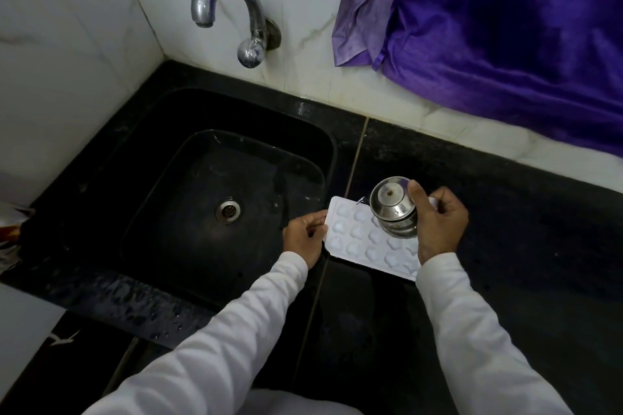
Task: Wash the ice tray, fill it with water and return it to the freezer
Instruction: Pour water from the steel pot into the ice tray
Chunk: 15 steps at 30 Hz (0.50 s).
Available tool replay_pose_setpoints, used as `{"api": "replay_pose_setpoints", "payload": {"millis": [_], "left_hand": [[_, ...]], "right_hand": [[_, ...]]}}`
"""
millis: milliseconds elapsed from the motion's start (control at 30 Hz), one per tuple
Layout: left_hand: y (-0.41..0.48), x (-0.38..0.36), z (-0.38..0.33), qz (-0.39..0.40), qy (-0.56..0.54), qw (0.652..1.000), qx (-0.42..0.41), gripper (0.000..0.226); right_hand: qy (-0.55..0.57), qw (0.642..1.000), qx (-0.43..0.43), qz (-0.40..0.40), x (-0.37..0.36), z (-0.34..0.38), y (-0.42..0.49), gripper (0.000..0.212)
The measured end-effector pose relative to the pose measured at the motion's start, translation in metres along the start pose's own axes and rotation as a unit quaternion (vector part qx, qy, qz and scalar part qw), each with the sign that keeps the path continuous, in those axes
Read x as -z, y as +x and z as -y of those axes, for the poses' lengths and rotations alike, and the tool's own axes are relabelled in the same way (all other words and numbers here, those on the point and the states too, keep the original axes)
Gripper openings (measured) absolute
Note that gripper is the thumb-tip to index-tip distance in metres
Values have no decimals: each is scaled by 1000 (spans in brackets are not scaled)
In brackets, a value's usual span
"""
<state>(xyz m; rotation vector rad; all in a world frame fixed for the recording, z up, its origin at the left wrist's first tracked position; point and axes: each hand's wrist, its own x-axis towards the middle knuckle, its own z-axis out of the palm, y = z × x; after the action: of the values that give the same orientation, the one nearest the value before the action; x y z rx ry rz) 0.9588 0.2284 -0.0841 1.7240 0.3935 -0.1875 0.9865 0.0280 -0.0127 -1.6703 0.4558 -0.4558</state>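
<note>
One white plastic ice tray with rounded moulds [367,239], flat on the black stone counter [505,212] just right of the black sink basin [168,178]; left hand [305,235] pinching the tray's left edge between thumb and fingers; right hand [438,222] closed around a small round steel pot [392,207], tipped over the tray's far right part, base toward the camera; chrome curved tap [229,10] on the tiled wall; purple cloth [505,27] hanging at right; white sleeves on both arms.
</note>
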Motion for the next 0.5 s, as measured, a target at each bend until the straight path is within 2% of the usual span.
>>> {"api": "replay_pose_setpoints", "payload": {"millis": [500], "left_hand": [[1,1,1,8,18,1000,0,33]], "right_hand": [[30,999,-27,-7,-2,3,2,48]]}}
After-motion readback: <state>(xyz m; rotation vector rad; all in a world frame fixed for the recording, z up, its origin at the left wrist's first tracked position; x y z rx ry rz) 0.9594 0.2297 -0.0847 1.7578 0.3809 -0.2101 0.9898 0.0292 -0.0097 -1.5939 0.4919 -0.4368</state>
